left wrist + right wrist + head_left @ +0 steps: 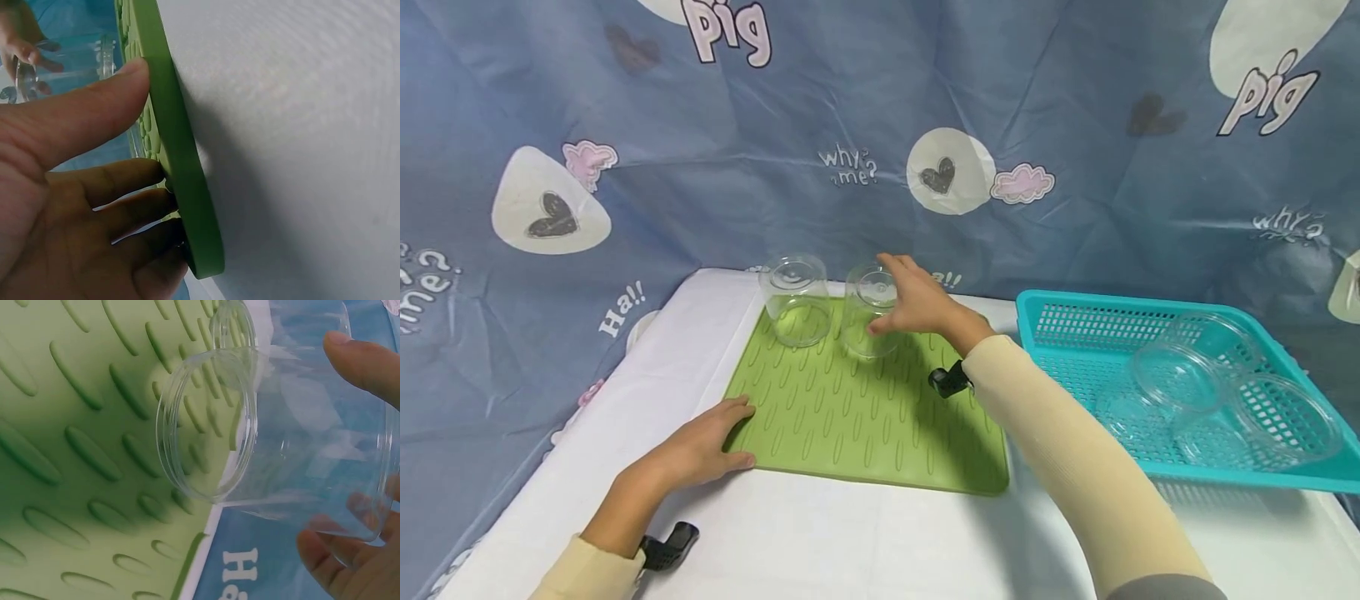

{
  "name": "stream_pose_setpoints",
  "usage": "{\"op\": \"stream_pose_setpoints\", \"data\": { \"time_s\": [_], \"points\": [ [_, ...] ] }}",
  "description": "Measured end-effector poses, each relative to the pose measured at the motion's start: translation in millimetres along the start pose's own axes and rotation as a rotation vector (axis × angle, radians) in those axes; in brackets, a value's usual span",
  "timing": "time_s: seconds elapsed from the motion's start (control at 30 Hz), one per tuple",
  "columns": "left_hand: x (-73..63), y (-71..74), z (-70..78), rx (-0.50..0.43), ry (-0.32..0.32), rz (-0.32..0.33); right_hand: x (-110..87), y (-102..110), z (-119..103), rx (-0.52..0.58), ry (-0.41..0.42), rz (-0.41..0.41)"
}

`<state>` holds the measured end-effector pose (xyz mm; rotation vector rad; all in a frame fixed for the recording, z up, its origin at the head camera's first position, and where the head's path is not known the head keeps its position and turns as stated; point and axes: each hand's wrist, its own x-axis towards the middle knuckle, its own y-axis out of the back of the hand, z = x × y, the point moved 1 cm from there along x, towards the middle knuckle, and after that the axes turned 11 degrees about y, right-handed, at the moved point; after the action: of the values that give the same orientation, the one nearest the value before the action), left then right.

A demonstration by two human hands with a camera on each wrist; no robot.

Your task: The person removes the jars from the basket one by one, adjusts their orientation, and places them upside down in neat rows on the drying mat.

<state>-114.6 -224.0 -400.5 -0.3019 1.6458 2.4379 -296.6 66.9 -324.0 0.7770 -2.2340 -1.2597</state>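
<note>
Five clear cups, one green mat, one turquoise basket, two hands, two black wrist cameras.

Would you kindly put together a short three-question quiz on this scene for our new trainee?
1. Which hand has its fingers around a clear container near the far edge of the green mat?

2. True or false: the teal basket is empty.

3. What is the left hand touching?
A) The basket's rim
B) The mat's edge
C) A clear container

Key:
1. The right hand.
2. False; there are clear containers in it.
3. B
</note>
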Motion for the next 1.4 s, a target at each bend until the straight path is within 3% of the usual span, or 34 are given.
{"op": "stream_pose_setpoints", "data": {
  "time_s": [0.43, 0.67, 1.17, 1.4],
  "points": [
    [-0.8, 0.8, 0.3, -0.008, 0.004, -0.008, -2.4, -10, 13, 0.071, -0.092, 0.057],
    [0.9, 0.3, 0.7, 0.002, -0.004, 0.002, 1.1, -19, 16, 0.099, -0.109, 0.145],
    [1.9, 1.5, 0.6, 0.011, 0.002, -0.003, 8.8, -44, 21, 0.295, -0.194, 0.343],
    [4.2, 0.9, 0.9, 0.022, -0.002, -0.006, 9.5, -53, 20, 0.328, -0.208, 0.424]
  ]
}}
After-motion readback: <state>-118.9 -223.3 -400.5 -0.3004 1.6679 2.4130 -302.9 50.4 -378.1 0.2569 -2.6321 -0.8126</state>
